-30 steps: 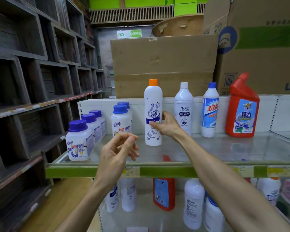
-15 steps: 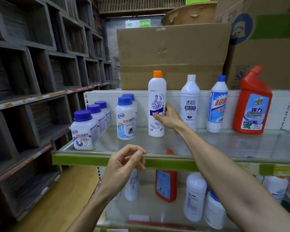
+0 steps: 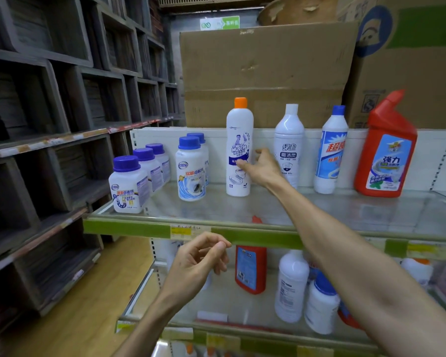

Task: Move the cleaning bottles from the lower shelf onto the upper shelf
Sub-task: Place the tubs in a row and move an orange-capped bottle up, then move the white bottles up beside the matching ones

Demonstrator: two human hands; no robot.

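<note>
While right hand (image 3: 262, 168) loosely touches orange-capped bottle (image 3: 238, 150), left hand (image 3: 198, 261) curled empty: 9 upper-shelf (image 3: 129, 226) bottles.

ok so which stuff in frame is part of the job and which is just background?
Job:
- orange-capped white bottle, right hand touching it
- upper shelf
- lower shelf with red bottle and white bottles
- left hand, empty

Background:
- cardboard boxes
- dark wooden cubbies
</note>
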